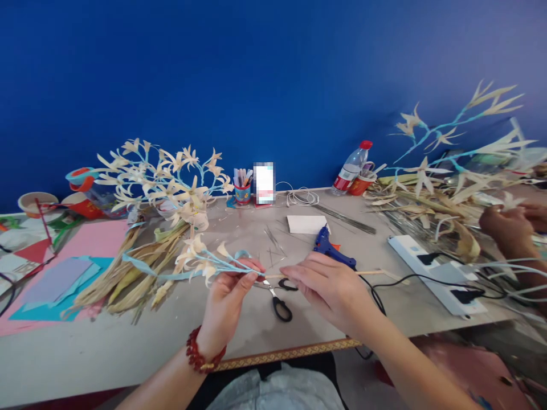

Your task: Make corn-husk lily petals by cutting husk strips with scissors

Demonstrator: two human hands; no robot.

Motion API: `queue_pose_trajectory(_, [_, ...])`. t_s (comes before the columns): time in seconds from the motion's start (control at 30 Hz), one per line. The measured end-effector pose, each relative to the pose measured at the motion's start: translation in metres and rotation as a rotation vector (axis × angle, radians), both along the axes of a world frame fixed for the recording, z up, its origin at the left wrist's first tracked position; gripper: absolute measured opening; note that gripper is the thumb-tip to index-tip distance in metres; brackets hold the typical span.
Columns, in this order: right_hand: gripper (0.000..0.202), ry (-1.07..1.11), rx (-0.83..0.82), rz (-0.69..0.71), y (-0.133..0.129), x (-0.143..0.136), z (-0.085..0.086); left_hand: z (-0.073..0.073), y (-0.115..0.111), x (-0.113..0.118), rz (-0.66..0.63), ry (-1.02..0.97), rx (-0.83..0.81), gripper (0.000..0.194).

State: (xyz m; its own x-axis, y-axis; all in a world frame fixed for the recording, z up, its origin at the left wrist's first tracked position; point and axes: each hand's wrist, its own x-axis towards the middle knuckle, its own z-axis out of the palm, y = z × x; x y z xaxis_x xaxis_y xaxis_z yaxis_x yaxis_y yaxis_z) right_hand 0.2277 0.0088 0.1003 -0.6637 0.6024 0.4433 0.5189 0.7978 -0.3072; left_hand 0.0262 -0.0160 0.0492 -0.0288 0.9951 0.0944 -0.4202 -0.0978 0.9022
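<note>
My left hand (pixel 231 293), with a red bead bracelet (pixel 200 353) on the wrist, is closed on a spray of pale handmade flowers (pixel 199 259) with light-blue wrapped stems. A loose blue paper strip (pixel 143 265) trails leftward from it. My right hand (pixel 329 285) is closed around a thin pale stick (pixel 371 273), which shows on both sides of the fingers and reaches toward the wrapped stem ends. Whether stick and stems touch, I cannot tell. Scissors with black handles (pixel 282 308) lie on the table between and below my hands.
A blue glue gun (pixel 331 247) sits by a white card (pixel 305 224). On the right are a power strip (pixel 436 276) with cables and another person's hand (pixel 504 222). Dried husks (pixel 141 267) and a flower arrangement (pixel 171 176) stand left. A bottle (pixel 351 168) leans at the back.
</note>
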Motion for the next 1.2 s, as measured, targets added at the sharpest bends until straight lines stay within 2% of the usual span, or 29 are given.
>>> queue_pose_trajectory(0.13, [0.026,-0.033,-0.102,0.009,0.002,0.001,0.001,0.001,-0.002,0.0,-0.005,-0.016,-0.015,0.006])
queue_pose_trajectory(0.43, [0.023,0.071,-0.587,0.12,0.01,0.002,-0.003,0.001,-0.002,0.001,-0.02,-0.094,-0.022,0.005])
queue_pose_trajectory(0.57, [0.026,0.227,-0.821,0.17,0.01,-0.001,-0.012,0.0,-0.002,0.002,-0.017,-0.12,-0.009,0.004])
queue_pose_trajectory(0.83, [0.034,0.708,-1.358,0.19,-0.001,-0.017,-0.047,-0.003,0.0,0.005,0.035,-0.14,0.008,0.003])
queue_pose_trajectory(1.0, [0.03,0.904,-1.549,0.238,-0.01,-0.028,-0.056,-0.007,0.004,0.006,0.108,-0.108,0.053,0.004])
queue_pose_trajectory(1.2, [0.025,1.069,-1.803,0.401,-0.02,-0.044,-0.067,-0.01,0.004,0.007,0.136,0.003,0.192,0.005])
